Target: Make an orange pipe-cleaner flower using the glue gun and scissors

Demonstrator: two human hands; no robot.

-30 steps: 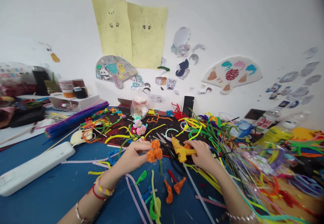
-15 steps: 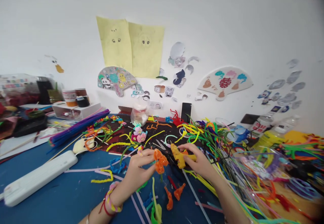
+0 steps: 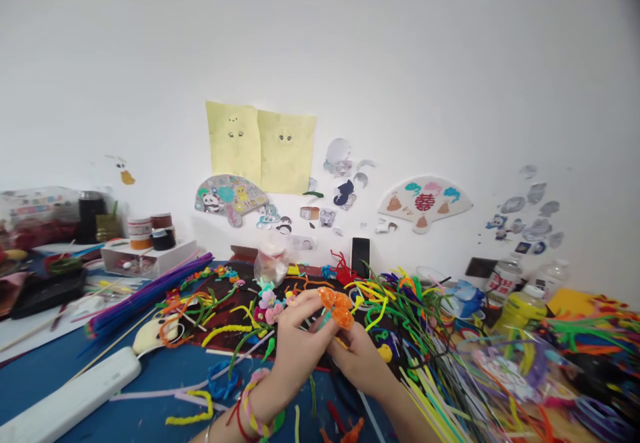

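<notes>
My left hand (image 3: 305, 339) pinches an orange pipe-cleaner flower (image 3: 336, 307) between thumb and fingers, holding it above the table. Close under the flower is my right hand (image 3: 357, 359), its fingers curled in beside the left hand. What those fingers grip is hidden. A yellow piece (image 3: 385, 353), the colour of the glue gun seen earlier, shows just right of the right hand. Below the hands lies a loose orange piece (image 3: 353, 431) near the bottom edge. A bunch of pink and lilac flowers (image 3: 271, 306) stands behind the left hand.
Many coloured pipe cleaners (image 3: 430, 323) spread over the right side. A white power strip (image 3: 75, 396) lies at left, near a purple-blue bundle (image 3: 145, 299). A phone (image 3: 361, 256) leans on the wall. Bottles (image 3: 523, 309) and paint jars (image 3: 140, 233) stand at the sides.
My right hand has let go of the yellow glue gun and moved left to the flower. My left hand has shifted right and up with the orange flower. The view has tilted up.
</notes>
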